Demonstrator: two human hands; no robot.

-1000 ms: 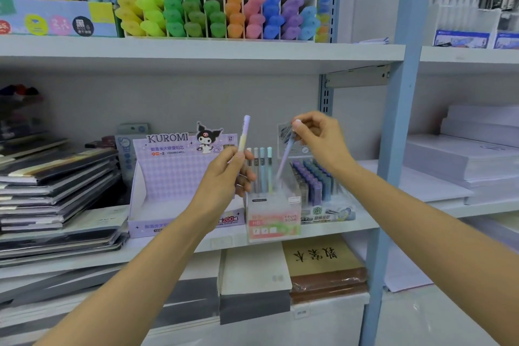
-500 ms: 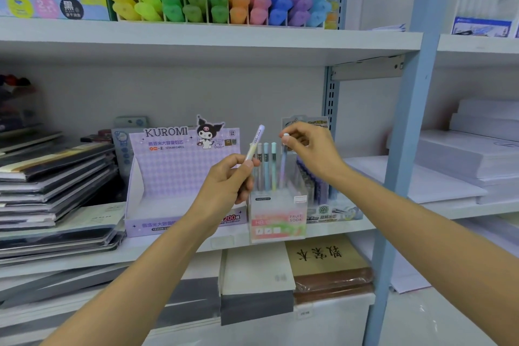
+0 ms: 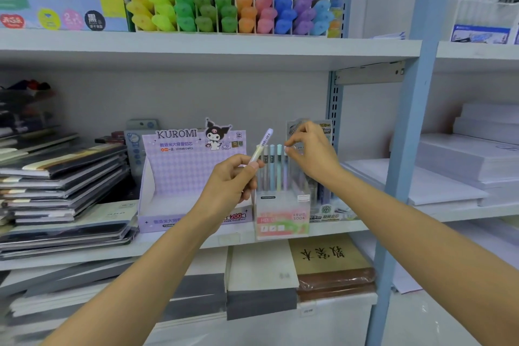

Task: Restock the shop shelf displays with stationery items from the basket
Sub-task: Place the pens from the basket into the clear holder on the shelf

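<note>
Two shelf boards show: the upper one (image 3: 196, 48) carries a highlighter display (image 3: 224, 8), its caps packed too closely to count, running from yellow through green, orange, pink and blue to purple. The lower board (image 3: 168, 239) bears, at the left, one tall stack of notebooks (image 3: 61, 177), and beyond the blue post at the right, stacks of white paper (image 3: 463, 166).

Between them stands one lilac Kuromi box (image 3: 191, 174), with one clear pen box (image 3: 280, 219) just beside it on its right, at the front edge of the board.

The left hand (image 3: 227, 188) is raised in front of the Kuromi box, its fingers curled round one pen (image 3: 262, 143) that tilts up to the right, barcode end uppermost. The right hand (image 3: 314, 157) reaches over the pen box, and thumb and forefinger pinch the top of the lilac pen (image 3: 285, 171).

Four pens (image 3: 271, 166) stand upright in the pen box, the lilac one rightmost. That makes five pens in all.
</note>
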